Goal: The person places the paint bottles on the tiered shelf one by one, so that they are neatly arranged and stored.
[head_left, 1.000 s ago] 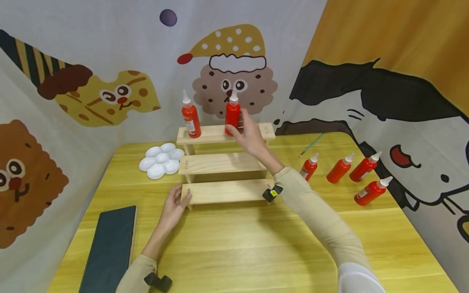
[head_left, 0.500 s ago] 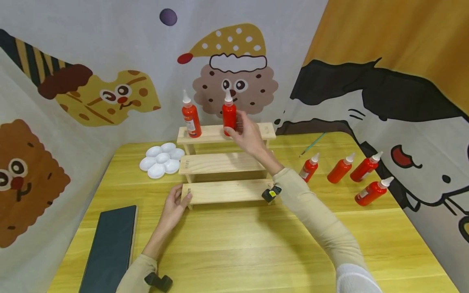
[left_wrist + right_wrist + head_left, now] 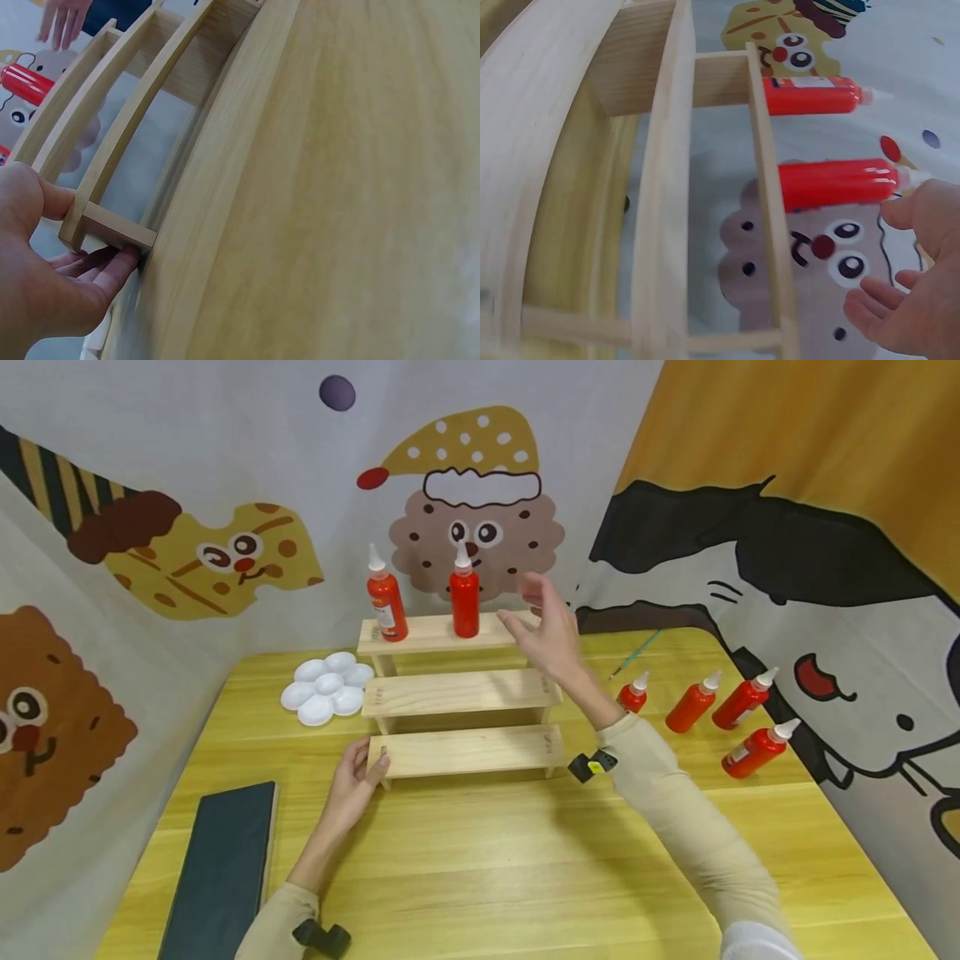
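A three-step wooden rack stands on the table. My left hand grips the left end of its lowest step, thumb on the board and fingers against the side leg, as the left wrist view shows. On the top step two red squeeze bottles with white pointed caps stand upright: one bottle at the left end, the other bottle near the middle. My right hand is held just right of the middle bottle, apart from it, fingers spread and loosely bent around nothing.
Several more red bottles stand on the table to the right, one partly hidden by my right arm. A thin paintbrush lies behind them. Left of the rack are a white flower-shaped palette and a dark flat book-like block.
My right hand shifted the middle bottle slightly left on the top step, then let go and drew back to the right. My left hand kept its hold on the rack.
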`<action>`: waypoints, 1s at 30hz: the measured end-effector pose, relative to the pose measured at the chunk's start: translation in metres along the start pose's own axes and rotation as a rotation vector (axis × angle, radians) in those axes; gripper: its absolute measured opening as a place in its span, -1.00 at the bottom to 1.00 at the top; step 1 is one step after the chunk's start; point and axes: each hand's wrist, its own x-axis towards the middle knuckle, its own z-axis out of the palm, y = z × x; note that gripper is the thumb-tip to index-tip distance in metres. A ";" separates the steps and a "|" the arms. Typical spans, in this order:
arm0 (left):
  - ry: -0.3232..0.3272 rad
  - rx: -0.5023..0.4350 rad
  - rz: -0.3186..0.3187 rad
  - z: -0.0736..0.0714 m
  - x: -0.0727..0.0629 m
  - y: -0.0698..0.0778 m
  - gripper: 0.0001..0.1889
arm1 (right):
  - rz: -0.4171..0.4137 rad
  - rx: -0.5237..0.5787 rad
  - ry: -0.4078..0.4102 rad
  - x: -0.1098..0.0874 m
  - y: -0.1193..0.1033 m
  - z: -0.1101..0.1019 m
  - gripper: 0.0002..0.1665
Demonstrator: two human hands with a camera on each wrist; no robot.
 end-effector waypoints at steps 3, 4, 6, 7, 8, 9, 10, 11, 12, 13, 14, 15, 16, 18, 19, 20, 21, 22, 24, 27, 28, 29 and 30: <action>-0.003 0.002 -0.006 -0.001 0.000 0.000 -0.36 | -0.013 -0.024 0.046 -0.003 0.001 -0.014 -0.29; -0.005 0.001 -0.008 -0.001 0.001 -0.001 -0.35 | -0.016 -0.040 0.060 -0.004 0.001 -0.020 -0.29; -0.009 0.002 -0.007 -0.002 0.001 -0.001 -0.35 | -0.024 -0.066 0.089 -0.007 0.002 -0.030 -0.28; -0.009 0.001 -0.011 -0.002 0.001 0.000 -0.36 | -0.031 -0.076 0.106 -0.008 0.003 -0.036 -0.27; -0.010 0.002 -0.010 -0.002 0.001 0.000 -0.36 | -0.039 -0.092 0.121 -0.009 0.004 -0.042 -0.27; -0.009 0.004 -0.010 -0.002 0.001 0.000 -0.36 | -0.045 -0.102 0.136 -0.010 0.005 -0.047 -0.28; -0.009 0.007 -0.011 -0.002 0.001 0.000 -0.36 | -0.052 -0.108 0.152 -0.012 0.007 -0.053 -0.28; -0.008 0.009 -0.012 -0.002 0.000 0.000 -0.36 | -0.054 -0.113 0.167 -0.013 0.008 -0.058 -0.28; -0.005 0.010 -0.014 -0.002 0.000 0.001 -0.36 | -0.055 -0.121 0.182 -0.013 0.010 -0.063 -0.28; -0.003 0.011 -0.017 -0.002 0.000 0.001 -0.37 | -0.052 -0.126 0.194 -0.014 0.013 -0.069 -0.28; -0.003 0.013 -0.019 -0.002 -0.001 0.001 -0.37 | -0.045 -0.132 0.205 -0.016 0.014 -0.075 -0.28; -0.003 0.014 -0.020 -0.002 -0.001 0.001 -0.37 | -0.035 -0.137 0.219 -0.017 0.016 -0.081 -0.28; -0.003 0.014 -0.021 -0.002 -0.001 0.001 -0.37 | -0.028 -0.145 0.234 -0.018 0.018 -0.087 -0.28; -0.004 0.013 -0.020 -0.002 -0.001 0.001 -0.37 | -0.005 -0.158 0.262 -0.021 0.022 -0.099 -0.28; -0.006 0.013 -0.019 -0.002 -0.001 0.001 -0.37 | 0.007 -0.164 0.277 -0.022 0.024 -0.105 -0.27; -0.007 0.013 -0.019 -0.002 -0.001 0.001 -0.37 | 0.023 -0.174 0.291 -0.024 0.025 -0.111 -0.26; -0.007 0.012 -0.019 -0.002 -0.001 0.001 -0.37 | 0.042 -0.184 0.303 -0.026 0.026 -0.117 -0.26; -0.008 0.011 -0.018 -0.001 0.000 0.001 -0.37 | 0.066 -0.194 0.312 -0.028 0.027 -0.123 -0.25; -0.008 0.009 -0.017 -0.001 -0.001 0.001 -0.37 | 0.122 -0.208 0.319 -0.034 0.028 -0.136 -0.23; -0.009 0.007 -0.015 0.000 -0.001 0.002 -0.37 | 0.214 -0.228 0.332 -0.042 0.030 -0.155 -0.22; -0.008 0.008 -0.014 0.000 -0.001 0.002 -0.37 | 0.241 -0.232 0.339 -0.044 0.031 -0.161 -0.22; -0.008 0.008 -0.013 0.000 -0.001 0.002 -0.37 | 0.262 -0.234 0.349 -0.047 0.033 -0.167 -0.22; -0.008 0.008 -0.012 0.000 -0.001 0.002 -0.37 | 0.290 -0.242 0.361 -0.049 0.035 -0.172 -0.23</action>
